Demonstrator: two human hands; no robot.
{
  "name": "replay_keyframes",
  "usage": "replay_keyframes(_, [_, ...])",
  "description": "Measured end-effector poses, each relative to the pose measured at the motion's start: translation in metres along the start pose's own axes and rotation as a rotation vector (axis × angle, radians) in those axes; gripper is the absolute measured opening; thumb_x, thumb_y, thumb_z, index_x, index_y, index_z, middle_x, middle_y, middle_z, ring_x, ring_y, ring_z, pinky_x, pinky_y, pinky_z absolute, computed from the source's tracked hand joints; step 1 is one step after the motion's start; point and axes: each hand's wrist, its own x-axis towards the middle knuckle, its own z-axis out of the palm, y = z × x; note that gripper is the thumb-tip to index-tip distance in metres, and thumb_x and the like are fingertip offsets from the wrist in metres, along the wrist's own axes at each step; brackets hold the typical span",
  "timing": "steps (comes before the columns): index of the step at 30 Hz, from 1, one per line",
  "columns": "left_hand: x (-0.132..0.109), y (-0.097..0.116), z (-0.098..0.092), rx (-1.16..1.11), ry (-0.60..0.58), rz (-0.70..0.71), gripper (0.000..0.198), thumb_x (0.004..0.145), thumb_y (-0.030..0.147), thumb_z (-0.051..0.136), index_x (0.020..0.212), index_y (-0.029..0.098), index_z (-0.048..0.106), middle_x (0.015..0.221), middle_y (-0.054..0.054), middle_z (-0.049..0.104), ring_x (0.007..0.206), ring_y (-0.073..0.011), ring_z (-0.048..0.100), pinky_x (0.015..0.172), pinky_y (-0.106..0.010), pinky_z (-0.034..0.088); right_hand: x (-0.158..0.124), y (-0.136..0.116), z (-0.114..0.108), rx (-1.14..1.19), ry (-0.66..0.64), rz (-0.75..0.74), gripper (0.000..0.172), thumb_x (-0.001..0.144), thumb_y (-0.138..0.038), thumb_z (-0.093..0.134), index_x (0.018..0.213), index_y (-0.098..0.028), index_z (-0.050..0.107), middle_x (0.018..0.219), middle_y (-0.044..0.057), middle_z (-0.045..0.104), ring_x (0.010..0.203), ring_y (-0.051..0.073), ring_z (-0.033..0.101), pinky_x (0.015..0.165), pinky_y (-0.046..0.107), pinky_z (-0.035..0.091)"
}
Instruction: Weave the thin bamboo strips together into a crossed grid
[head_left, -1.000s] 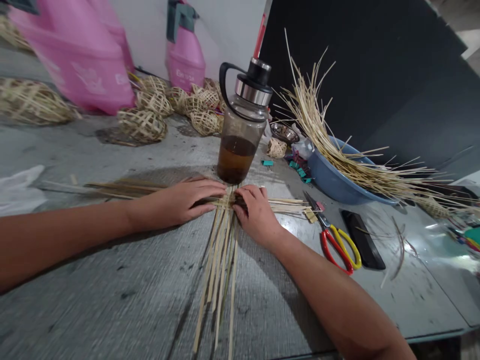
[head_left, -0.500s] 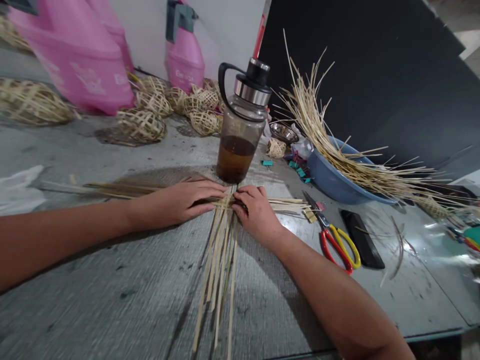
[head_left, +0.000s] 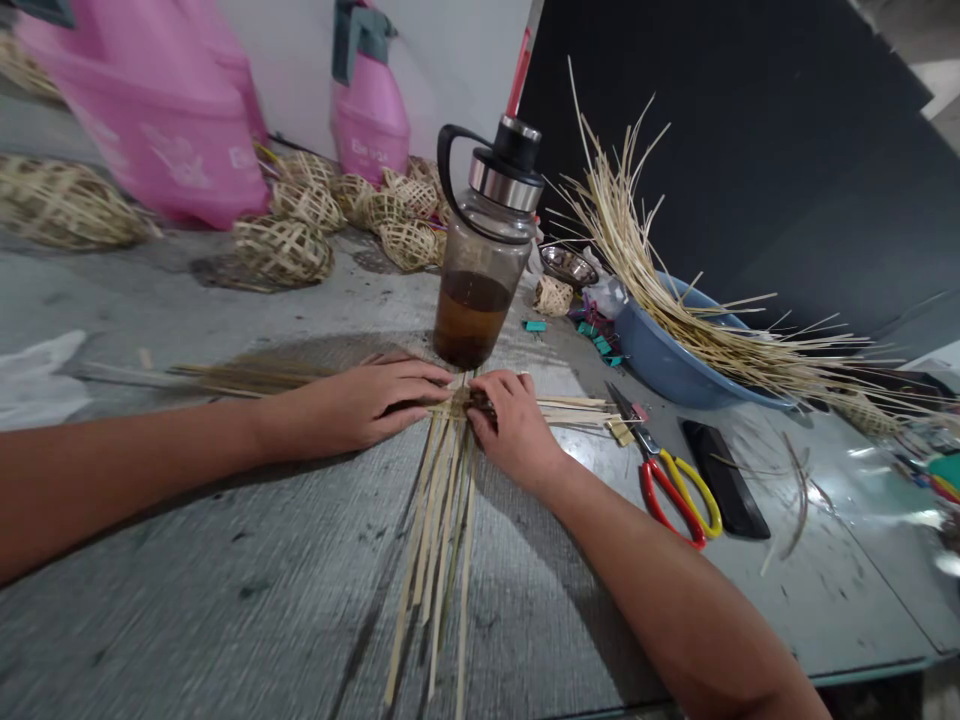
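Thin bamboo strips lie crossed on the grey table, some running toward me and others running sideways. My left hand lies flat with its fingers stretched over the crossing. My right hand presses on the same crossing from the right, its fingers curled and pinched onto the strips. A clear bottle with brown liquid and a black handle stands just behind the hands.
Red and yellow scissors and a black comb lie right of my right hand. A blue basin holds a sheaf of long strips. Several woven bamboo balls and pink spray bottles stand at the back.
Almost nothing has moved. My right fingers have shifted slightly on the crossing of the strips.
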Motion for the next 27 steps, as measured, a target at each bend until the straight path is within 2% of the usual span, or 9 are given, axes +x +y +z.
replay_keyframes(3, [0.0, -0.001, 0.001, 0.0, -0.001, 0.003, 0.035, 0.104, 0.033, 0.041, 0.129, 0.022, 0.063, 0.137, -0.005, 0.059, 0.131, -0.019, 0.049, 0.115, -0.037, 0.032, -0.001, 0.001, 0.001, 0.003, 0.011, 0.008, 0.02, 0.09, -0.015, 0.059, 0.11, -0.017, 0.061, 0.113, 0.012, 0.06, 0.111, 0.026, 0.051, 0.1, 0.044, 0.037])
replay_keyframes(8, [0.0, 0.001, 0.002, -0.007, 0.029, -0.031, 0.041, 0.104, 0.033, 0.043, 0.142, 0.018, 0.052, 0.14, -0.007, 0.057, 0.13, -0.0183, 0.049, 0.115, -0.034, 0.032, 0.0, 0.0, 0.002, 0.006, 0.008, 0.007, 0.017, 0.091, -0.015, 0.058, 0.108, -0.016, 0.063, 0.114, 0.013, 0.061, 0.114, 0.025, 0.051, 0.102, 0.044, 0.036])
replay_keyframes(13, [-0.001, 0.001, 0.001, 0.007, -0.021, -0.016, 0.036, 0.104, 0.031, 0.04, 0.132, 0.023, 0.062, 0.14, -0.004, 0.057, 0.133, -0.0196, 0.045, 0.116, -0.038, 0.027, 0.001, -0.001, -0.001, 0.026, -0.01, 0.008, 0.016, 0.091, -0.014, 0.058, 0.105, -0.015, 0.064, 0.111, 0.013, 0.062, 0.112, 0.025, 0.052, 0.101, 0.044, 0.037])
replay_keyframes(17, [-0.001, -0.001, 0.0, -0.011, -0.033, -0.015, 0.035, 0.104, 0.031, 0.042, 0.131, 0.024, 0.064, 0.141, -0.005, 0.056, 0.133, -0.0207, 0.045, 0.116, -0.039, 0.027, 0.002, 0.001, -0.002, 0.078, 0.003, 0.031, 0.019, 0.09, -0.01, 0.054, 0.105, -0.014, 0.065, 0.11, 0.013, 0.063, 0.113, 0.024, 0.053, 0.102, 0.045, 0.036])
replay_keyframes(22, [0.002, -0.001, -0.005, -0.083, -0.053, -0.045, 0.034, 0.103, 0.031, 0.043, 0.128, 0.024, 0.066, 0.14, -0.005, 0.057, 0.131, -0.0205, 0.049, 0.115, -0.038, 0.031, 0.005, 0.009, -0.004, 0.214, 0.033, 0.125, 0.026, 0.083, -0.002, 0.055, 0.099, -0.019, 0.068, 0.104, 0.007, 0.068, 0.108, 0.021, 0.058, 0.102, 0.042, 0.04])
replay_keyframes(27, [0.004, 0.001, -0.011, -0.18, -0.077, -0.189, 0.038, 0.099, 0.038, 0.048, 0.13, 0.02, 0.062, 0.135, -0.006, 0.06, 0.126, -0.0211, 0.054, 0.108, -0.036, 0.04, 0.008, 0.013, -0.004, 0.412, 0.064, 0.325, 0.022, 0.084, -0.009, 0.055, 0.096, -0.019, 0.07, 0.097, 0.004, 0.07, 0.088, 0.017, 0.062, 0.083, 0.031, 0.05])
